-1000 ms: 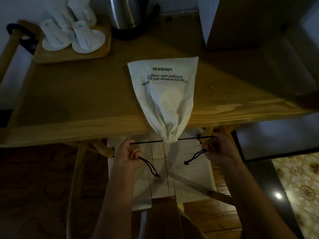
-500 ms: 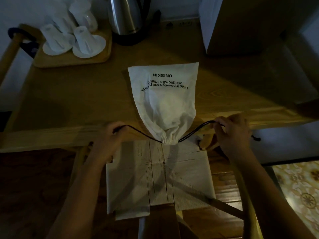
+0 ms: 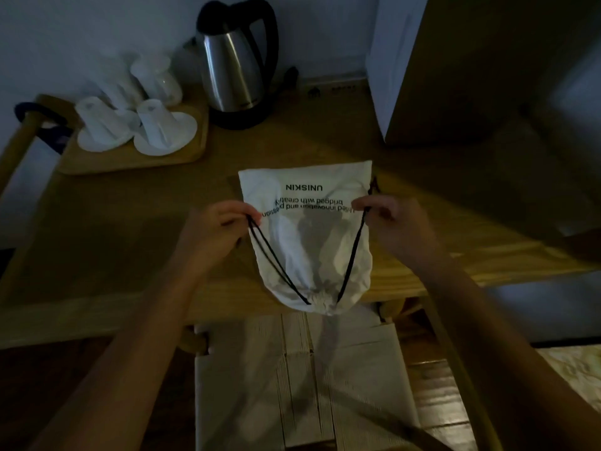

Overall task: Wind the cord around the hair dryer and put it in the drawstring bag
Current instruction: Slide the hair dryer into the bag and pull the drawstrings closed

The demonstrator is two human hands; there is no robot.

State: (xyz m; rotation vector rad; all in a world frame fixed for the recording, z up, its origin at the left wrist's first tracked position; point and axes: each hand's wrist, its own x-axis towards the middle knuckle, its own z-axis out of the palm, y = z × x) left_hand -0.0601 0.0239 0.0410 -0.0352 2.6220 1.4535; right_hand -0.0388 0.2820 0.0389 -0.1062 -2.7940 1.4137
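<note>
- Fingers (image 3: 252,212) of the left hand (image 3: 218,227) are curled and pinch the black drawstring (image 3: 276,265) on the left side of the bag; the fingertips of the right hand (image 3: 388,218) pinch the cord on the right side, its knotted end poking up just past the thumb.
- Both forearms run out of the bottom edge, so nothing beyond them shows.
- Nearest the viewer, below the table edge, a chair seat (image 3: 302,379) of pale woven cord shows, ribbed in four triangular panels; its front is cut off by the frame.
- Drawstring bag (image 3: 312,249), of soft white cloth, lies flat on the table (image 3: 130,242), its gathered, puckered mouth at the near edge and its square bottom farther off. Both cords slant from that mouth up to the hands, forming a V.
- Black lettering on the cloth reads upside down; the hands cover parts of the smaller lines.
- Whatever the bag contains is hidden; the hair dryer itself cannot be seen, only a rounded bulge in the cloth.
- Light wood with visible grain makes up the tabletop; dim light dulls the detail.
- Farther back on the left, a wooden tray (image 3: 136,157) carries white cups turned upside down on saucers.
- Behind, against the wall, stands a brushed steel kettle (image 3: 232,73) with a black handle and base.
- Far right, a large boxy shape sits in shadow, hard to make out.
</note>
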